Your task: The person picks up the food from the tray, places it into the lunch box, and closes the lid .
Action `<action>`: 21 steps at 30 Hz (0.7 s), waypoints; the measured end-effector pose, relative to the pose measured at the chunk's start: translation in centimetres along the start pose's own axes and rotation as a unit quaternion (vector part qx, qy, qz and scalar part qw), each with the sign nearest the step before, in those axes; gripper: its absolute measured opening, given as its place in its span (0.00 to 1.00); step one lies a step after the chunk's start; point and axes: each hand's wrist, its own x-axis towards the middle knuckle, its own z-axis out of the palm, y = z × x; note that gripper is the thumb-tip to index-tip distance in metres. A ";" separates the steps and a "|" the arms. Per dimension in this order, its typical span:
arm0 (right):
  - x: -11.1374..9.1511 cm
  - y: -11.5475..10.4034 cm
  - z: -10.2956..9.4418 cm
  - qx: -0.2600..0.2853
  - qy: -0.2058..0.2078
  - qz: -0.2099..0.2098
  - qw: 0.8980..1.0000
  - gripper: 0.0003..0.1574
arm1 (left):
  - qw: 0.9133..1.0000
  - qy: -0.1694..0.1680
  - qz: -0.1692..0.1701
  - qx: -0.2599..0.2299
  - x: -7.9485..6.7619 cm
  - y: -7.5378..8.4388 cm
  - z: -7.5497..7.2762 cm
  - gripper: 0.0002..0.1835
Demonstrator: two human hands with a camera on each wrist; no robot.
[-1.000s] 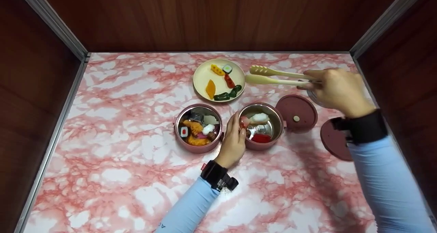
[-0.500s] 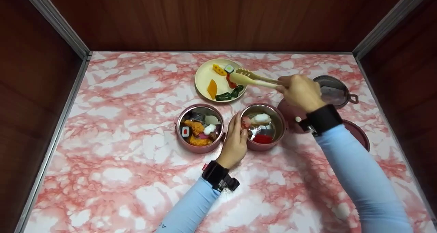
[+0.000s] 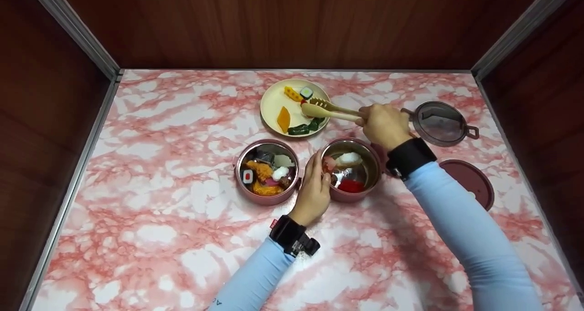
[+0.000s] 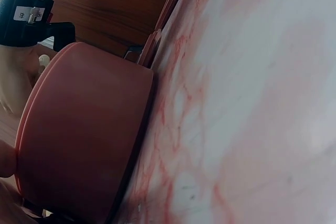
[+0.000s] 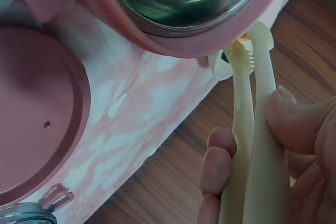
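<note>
My right hand (image 3: 387, 126) grips cream tongs (image 3: 336, 113), thumb and fingers on either arm in the right wrist view. The tongs' tips reach over a cream plate (image 3: 269, 112), covering most of a red toy piece (image 3: 303, 102). Also on the plate lie an orange slice (image 3: 283, 119), a yellow piece (image 3: 293, 94), a sushi roll (image 3: 306, 92) and dark green pieces (image 3: 299, 129). My left hand (image 3: 312, 197) rests with fingers extended against the near-left side of a pink pot (image 4: 84, 129) holding a white piece (image 3: 349, 159) and a red piece (image 3: 350, 186).
Left of that hand stands a second pink pot (image 3: 267, 200) full of toy food. At the right lie a pink lid (image 3: 470, 183) and a see-through lid (image 3: 440, 124) with side handles. Another pink lid is mostly hidden under my right forearm. Dark wooden walls (image 3: 292, 26) enclose the table.
My right hand has swung left with the tongs, from right of the plate to over it, and the tips have closed in around the red piece. My left hand keeps its place.
</note>
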 end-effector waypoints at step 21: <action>0.4 -1.3 -1.0 -0.021 0.014 0.021 0.999 0.11 | 1.000 0.003 0.008 0.004 0.1 0.0 0.1 0.32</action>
